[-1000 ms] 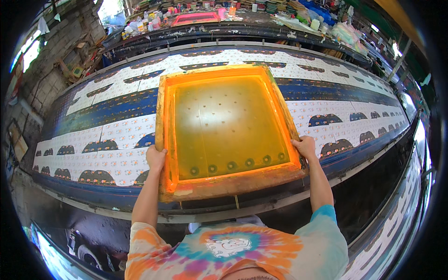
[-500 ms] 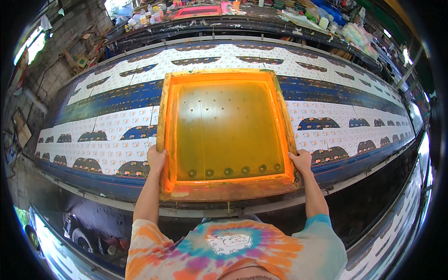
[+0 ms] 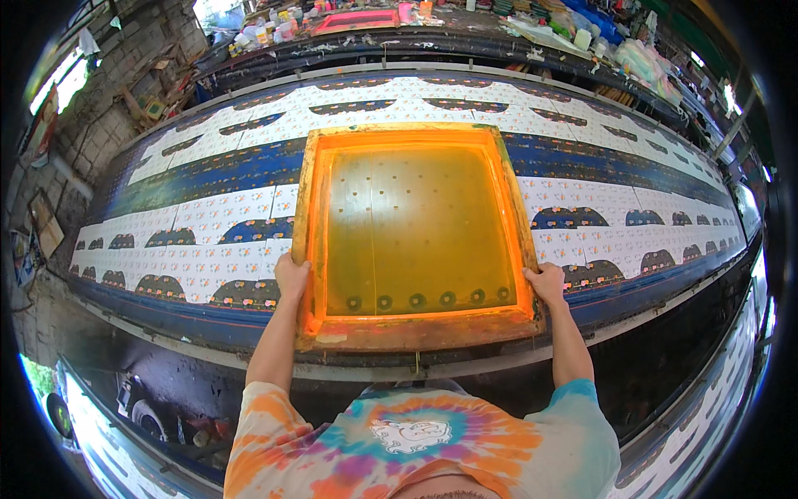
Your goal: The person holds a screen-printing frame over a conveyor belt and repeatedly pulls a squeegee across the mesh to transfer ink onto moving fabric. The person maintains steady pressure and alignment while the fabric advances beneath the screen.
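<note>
A wooden screen-printing frame with orange-stained inner edges lies across the near half of the long table. Its taut olive-yellow mesh carries a row of dark round marks near the close side and small dots farther up. On the frame's left side, my left hand is closed round the wood, thumb on top. My right hand grips the opposite side in the same way. Under and around the frame are white printed sheets with small floral motifs and dark scalloped shapes. Whether the frame touches them, I cannot tell.
A dark blue strip runs lengthwise between the rows of sheets. Behind the table, a cluttered bench holds bottles, a pink frame and plastic bags. A rail edges the table near me; a wheel shows at lower left.
Both hands have carried the printing frame slightly to the right and a little away from me. My grip on it looks the same. The whole view has also shifted slightly.
</note>
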Tool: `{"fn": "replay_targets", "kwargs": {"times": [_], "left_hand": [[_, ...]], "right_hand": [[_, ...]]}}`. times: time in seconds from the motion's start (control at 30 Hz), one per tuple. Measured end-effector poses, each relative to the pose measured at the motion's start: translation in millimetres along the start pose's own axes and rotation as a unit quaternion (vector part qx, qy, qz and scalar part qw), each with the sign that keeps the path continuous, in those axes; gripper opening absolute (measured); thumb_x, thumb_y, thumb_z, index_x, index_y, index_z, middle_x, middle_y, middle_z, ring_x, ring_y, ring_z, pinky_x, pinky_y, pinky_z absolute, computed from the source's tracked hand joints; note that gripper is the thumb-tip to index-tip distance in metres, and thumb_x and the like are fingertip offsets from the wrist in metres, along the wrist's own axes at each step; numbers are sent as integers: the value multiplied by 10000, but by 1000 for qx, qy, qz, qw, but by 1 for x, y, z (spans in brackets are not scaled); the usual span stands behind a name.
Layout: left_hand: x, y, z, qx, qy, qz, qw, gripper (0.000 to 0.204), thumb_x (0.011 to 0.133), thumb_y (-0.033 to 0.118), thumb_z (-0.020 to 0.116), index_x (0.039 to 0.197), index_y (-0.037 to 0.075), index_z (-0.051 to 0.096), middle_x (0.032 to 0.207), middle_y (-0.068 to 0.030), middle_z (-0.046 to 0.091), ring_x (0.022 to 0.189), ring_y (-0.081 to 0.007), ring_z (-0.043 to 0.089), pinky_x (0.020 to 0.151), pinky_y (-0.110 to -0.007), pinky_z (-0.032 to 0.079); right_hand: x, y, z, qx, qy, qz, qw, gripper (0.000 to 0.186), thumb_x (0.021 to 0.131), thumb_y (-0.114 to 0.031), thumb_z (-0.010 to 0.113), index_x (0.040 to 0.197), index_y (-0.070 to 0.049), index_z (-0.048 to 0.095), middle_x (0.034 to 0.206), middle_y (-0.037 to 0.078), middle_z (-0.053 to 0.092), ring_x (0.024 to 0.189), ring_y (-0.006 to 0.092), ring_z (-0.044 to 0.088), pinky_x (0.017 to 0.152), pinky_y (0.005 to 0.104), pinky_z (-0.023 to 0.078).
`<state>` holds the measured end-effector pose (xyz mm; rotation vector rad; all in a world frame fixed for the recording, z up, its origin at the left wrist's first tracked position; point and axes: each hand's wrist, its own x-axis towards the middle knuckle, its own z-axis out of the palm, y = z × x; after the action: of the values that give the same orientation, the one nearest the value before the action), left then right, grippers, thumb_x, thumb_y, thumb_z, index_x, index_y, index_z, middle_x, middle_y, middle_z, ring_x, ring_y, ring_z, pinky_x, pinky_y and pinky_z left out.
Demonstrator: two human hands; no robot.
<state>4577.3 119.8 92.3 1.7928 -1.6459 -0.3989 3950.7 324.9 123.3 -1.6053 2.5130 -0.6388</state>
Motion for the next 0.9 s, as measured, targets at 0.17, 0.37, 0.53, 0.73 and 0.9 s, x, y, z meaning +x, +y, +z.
{"fn": "replay_targets", "kwargs": {"times": [0.17,0.37,0.53,0.73,0.9], "left_hand": [[-3,4,1,8,-1,5,1000,373,757,188,806,1039,-40,723,998,-258,723,945,-434,700,859,-499,551],[-1,-3,10,45,-17,-17,999,384,758,204,819,1041,-38,724,1028,-252,726,959,-432,700,870,-498,552],[-4,-14,6,14,-29,-47,998,403,773,243,832,1040,-39,726,1023,-251,729,965,-430,703,863,-488,553],[-8,20,-5,-45,-38,-33,998,428,808,282,824,1040,-63,723,994,-269,726,962,-436,702,856,-485,547],[-3,4,4,-14,-4,-29,999,478,868,363,759,1042,-80,713,986,-279,722,956,-456,693,865,-507,539]], "right_hand": [[2,1,2,-15,-18,13,1000,598,768,-532,788,791,60,713,803,282,694,771,436,694,716,509,535],[7,-5,-2,-17,-80,49,995,598,775,-528,790,829,64,722,824,279,706,821,432,707,758,499,554],[8,-65,-35,-85,-109,15,990,561,855,-464,782,1092,41,727,1076,281,712,1021,404,700,890,477,550],[-84,-204,-44,123,-284,-385,870,511,889,-381,763,1248,-27,678,1166,198,690,1127,366,650,973,461,522],[-125,-214,4,-52,-253,-403,878,377,800,-268,800,1090,-53,690,1041,146,716,996,340,695,844,460,564]]}}
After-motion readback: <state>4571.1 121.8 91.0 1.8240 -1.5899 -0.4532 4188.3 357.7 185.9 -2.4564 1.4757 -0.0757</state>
